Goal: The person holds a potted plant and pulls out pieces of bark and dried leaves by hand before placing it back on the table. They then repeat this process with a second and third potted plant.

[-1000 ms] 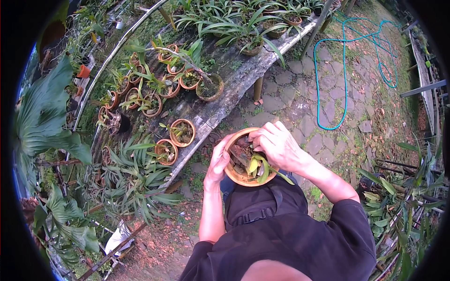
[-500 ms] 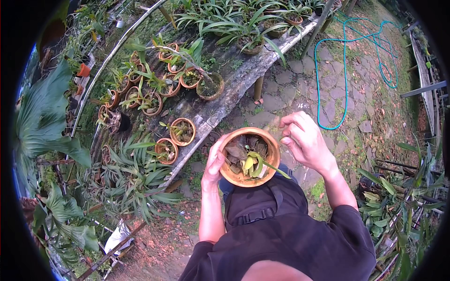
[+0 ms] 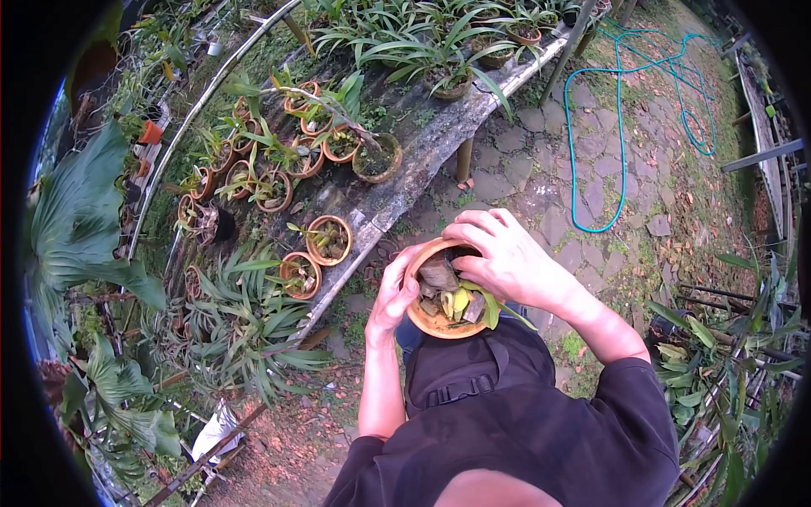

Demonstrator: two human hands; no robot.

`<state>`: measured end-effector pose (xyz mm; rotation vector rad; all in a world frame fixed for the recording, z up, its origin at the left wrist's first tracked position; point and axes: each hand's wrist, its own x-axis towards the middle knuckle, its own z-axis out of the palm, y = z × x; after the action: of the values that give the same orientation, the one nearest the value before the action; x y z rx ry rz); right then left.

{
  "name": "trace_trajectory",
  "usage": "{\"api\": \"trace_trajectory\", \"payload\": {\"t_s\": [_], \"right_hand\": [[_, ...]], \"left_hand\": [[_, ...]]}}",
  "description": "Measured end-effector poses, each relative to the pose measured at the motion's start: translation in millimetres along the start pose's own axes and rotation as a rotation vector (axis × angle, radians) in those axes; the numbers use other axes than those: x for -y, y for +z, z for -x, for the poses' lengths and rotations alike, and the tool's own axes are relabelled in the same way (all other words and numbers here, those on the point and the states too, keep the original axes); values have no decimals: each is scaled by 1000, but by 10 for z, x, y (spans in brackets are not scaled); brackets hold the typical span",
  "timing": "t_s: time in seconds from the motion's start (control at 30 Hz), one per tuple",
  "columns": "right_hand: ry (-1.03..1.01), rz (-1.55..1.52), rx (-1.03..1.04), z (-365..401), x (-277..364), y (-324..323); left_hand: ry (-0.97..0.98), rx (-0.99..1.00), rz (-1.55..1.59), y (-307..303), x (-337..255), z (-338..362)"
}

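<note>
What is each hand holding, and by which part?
The left hand grips the pot by its left rim. The right hand lies over the pot's top; whether it grips anything is unclear.

Pot (image 3: 432, 326) held just right of a worktop (image 3: 416, 160) lined with potted plants (image 3: 328, 239)
The left hand (image 3: 390, 296) is on the pot's left side and the right hand (image 3: 498, 258) lies over its top. The worktop runs ahead and to the left. A hose (image 3: 621, 110) lies looped on the paving (image 3: 541, 169) ahead, to the right.
</note>
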<state>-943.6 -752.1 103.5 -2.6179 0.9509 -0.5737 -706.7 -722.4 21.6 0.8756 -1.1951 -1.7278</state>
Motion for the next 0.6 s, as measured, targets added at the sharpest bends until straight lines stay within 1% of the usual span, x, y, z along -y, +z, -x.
{"api": "trace_trajectory", "payload": {"t_s": [0.1, 0.2, 0.3, 0.4, 0.5, 0.6], "right_hand": [[-31, 34, 70, -24, 6, -20], [-54, 27, 61, -38, 2, -23], [-62, 54, 90, -43, 18, -19], [-99, 83, 133, -58, 44, -26], [-118, 84, 82, -32, 36, 62], [-102, 36, -50, -2, -42, 244]], "left_hand": [[61, -8, -3, -2, 48, 19], [50, -4, 0, -14, 59, 29], [-12, 14, 28, -64, 98, 59], [-26, -1, 21, -76, 120, 71], [-19, -29, 29, -71, 107, 75], [-8, -7, 45, -82, 102, 50]]}}
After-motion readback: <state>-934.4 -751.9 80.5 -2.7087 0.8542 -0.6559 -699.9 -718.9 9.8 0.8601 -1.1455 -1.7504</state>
